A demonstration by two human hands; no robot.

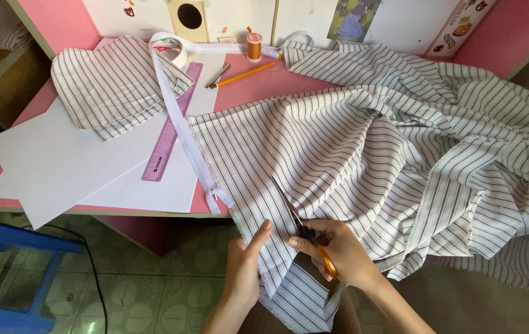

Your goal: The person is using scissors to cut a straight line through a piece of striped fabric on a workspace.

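**Scissors partway up a striped cloth at the surface's edge**

The right hand (338,250) has its fingers closed through the orange handles of the scissors (304,229), whose blades point up and away into the striped cloth (351,148). The left hand (246,260) lies just beside the cut with its fingers laid flat and together, pinching nothing that can be seen; it presses the cloth so the thin weave stays taut against the blades. The cloth is soft, white with fine dark stripes, spread smooth near the hands and bunched into deep folds to the right, with one end hanging off the front edge of the pink surface (246,86).

A white strap (181,120) runs along the cloth's left edge, off a tape roll (169,46). Stiff white paper sheets (60,161) lie flat beneath a translucent purple ruler (169,127). Smaller striped pieces (113,83), already shaped, are stacked at the back left. A yellow pencil (243,75) and an orange thread spool (254,46) rest further back, well apart from the hands.
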